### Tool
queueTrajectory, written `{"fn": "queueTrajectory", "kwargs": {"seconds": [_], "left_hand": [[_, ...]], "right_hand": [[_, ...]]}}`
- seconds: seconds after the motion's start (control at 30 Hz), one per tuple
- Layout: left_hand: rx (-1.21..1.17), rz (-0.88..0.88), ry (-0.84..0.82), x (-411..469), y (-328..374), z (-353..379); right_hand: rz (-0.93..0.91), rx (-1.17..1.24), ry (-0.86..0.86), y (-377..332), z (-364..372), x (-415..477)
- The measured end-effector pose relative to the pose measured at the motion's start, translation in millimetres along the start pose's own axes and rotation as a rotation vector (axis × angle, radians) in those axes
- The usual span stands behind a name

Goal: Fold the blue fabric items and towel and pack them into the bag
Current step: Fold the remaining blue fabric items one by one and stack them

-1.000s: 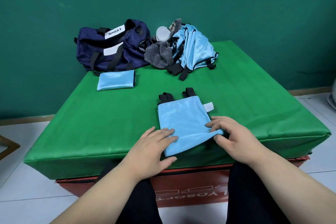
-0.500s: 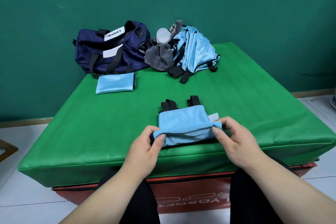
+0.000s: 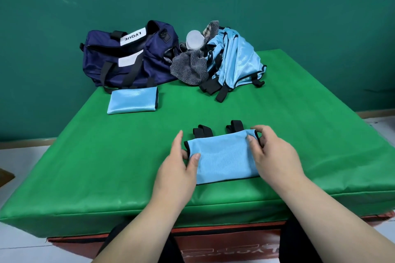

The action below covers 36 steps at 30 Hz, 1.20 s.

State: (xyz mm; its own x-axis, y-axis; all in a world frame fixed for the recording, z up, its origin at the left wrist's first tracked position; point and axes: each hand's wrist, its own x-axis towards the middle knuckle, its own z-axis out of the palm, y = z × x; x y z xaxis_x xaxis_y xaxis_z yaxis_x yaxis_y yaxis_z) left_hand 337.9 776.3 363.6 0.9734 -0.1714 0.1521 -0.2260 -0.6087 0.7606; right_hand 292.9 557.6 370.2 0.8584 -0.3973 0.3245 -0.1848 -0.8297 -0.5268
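The left hand [image 3: 177,168] and right hand [image 3: 271,156] each pinch the folded blue fabric [image 3: 222,156]'s ends; the navy bag [image 3: 149,64]'s label [image 3: 133,37] reads LVGUE.

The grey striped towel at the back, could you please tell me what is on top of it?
A white cup-like container rests on the grey striped towel, beside a plaid cloth. What lies beneath the towel is covered.

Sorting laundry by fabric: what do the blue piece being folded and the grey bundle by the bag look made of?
The blue piece: probably synthetic mesh, fine grid texture, slight sheen. The grey bundle: likely soft knit or terry, matte, fine ribbed stripes.
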Motion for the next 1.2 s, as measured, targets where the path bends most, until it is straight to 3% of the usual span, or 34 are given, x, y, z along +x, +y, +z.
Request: {"fn": "queueTrajectory", "kwargs": {"seconds": [0.23,0.37,0.43,0.5,0.6,0.7,0.77,0.93,1.2], "left_hand": [[0.176,0.015,0.013,9,-1,-6],[0.294,0.275,0.065,1,1,-8],[0.385,0.435,-0.042,-4,5,-5],[0.547,0.488,-0.228,-7,10,1],[0.719,0.432,-0.393,-5,9,8],[0.718,0.44,-0.394,-2,7,9],[0.703,0.431,-0.406,-1,6,8],[0.713,0.402,-0.425,-1,0,4],[0.69,0.239,-0.35,-4,-7,-2]], "right_hand": [[0.081,0.035,-0.046,-1,5,10],[0.077,-0.011,-0.069,-2,3,13],[0.08,-0.011,-0.078,-3,5,13],[0.061,-0.008,-0.024,1,6,14],[-0.111,-0.06,0.087,2,3,11],[-0.422,-0.206,-0.063,-9,10,-2],[-0.507,-0.35,-0.206,-10,19,-10],[-0.387,-0.399,-0.406,2,10,-7],[-0.157,-0.387,-0.515,7,-7,-10]]}}
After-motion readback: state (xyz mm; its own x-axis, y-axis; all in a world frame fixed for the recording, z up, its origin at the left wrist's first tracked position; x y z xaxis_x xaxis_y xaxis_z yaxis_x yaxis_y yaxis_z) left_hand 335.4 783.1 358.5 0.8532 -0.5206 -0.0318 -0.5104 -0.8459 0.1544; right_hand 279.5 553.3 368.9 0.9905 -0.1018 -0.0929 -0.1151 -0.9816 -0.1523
